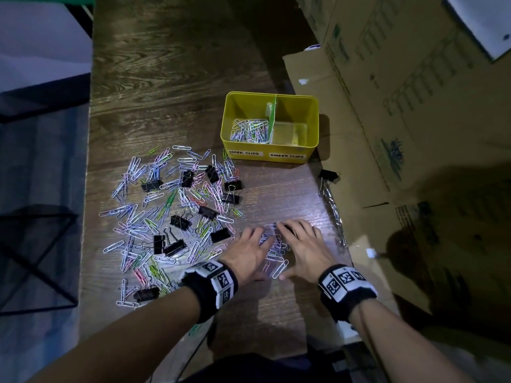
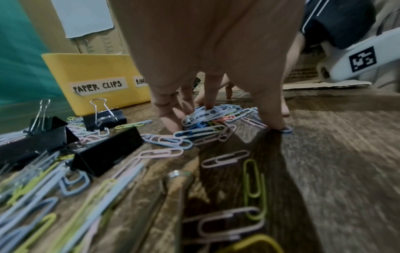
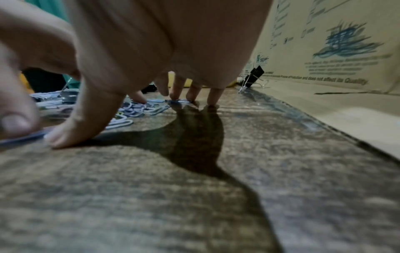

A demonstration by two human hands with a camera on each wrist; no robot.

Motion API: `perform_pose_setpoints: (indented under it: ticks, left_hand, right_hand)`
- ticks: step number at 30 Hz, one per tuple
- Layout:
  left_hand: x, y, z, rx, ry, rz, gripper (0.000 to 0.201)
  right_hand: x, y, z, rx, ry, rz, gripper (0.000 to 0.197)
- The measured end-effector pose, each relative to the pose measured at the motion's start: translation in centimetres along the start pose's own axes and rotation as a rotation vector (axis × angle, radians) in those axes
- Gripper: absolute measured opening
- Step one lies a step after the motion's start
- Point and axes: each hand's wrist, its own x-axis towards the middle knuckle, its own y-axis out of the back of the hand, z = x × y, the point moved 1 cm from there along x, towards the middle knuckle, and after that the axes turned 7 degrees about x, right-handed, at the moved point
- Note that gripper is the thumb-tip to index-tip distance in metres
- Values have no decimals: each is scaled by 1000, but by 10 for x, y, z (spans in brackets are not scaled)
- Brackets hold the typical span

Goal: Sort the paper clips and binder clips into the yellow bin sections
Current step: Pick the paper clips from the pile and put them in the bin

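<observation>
Both hands, left hand and right hand, fingers spread flat around gathered paper clips; "PAPER CLIPS" label legible only at left wrist.

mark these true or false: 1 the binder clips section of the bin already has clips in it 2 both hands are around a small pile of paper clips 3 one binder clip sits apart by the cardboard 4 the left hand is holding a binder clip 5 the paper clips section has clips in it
1. False. The section labelled binder clips of the yellow bin holds no clips.
2. True. The left hand and right hand bracket a small pile of paper clips, fingers on the table.
3. True. A lone binder clip lies against the cardboard box.
4. False. The left hand holds no binder clip; its fingers touch paper clips.
5. True. The section labelled paper clips holds clips.
</observation>
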Motion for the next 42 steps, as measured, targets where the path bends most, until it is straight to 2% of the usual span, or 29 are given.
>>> perform_pose_setpoints:
  ticks: [4, 7, 11, 14, 19, 24, 31, 35, 39, 42]
  left_hand:
    - [4, -2, -3, -63, -9, 23, 53]
    - [4, 1, -11, -187, -26, 52, 44]
    - [1, 5, -20, -310, -85, 117, 36]
    - [2, 5, -26, -334, -65, 104, 35]
    - [0, 12, -37, -536, -19, 233, 29]
    - [2, 16, -48, -570, 30, 202, 21]
    - [2, 21, -68, -627, 69, 207, 18]
    - [3, 24, -80, -642, 124, 136, 18]
    - [5, 32, -92, -929, 187, -30, 16]
    - [7, 58, -102, -1231, 156, -38, 15]
  right_hand:
    - [2, -3, 0, 101, 38, 7, 103]
    - [5, -5, -3, 178, 45, -7, 81]
    - [8, -3, -8, 258, 10, 44, 47]
    - [10, -3, -9, 271, -36, 52, 35]
    - [16, -3, -5, 350, -117, 42, 29]
    - [21, 4, -2, 337, -127, 40, 18]
    - [29, 12, -3, 179, -123, 23, 24]
    - [34, 14, -8, 94, -110, 22, 25]
    - [40, 21, -5, 123, -102, 16, 22]
    - [44, 20, 6, 252, -119, 34, 23]
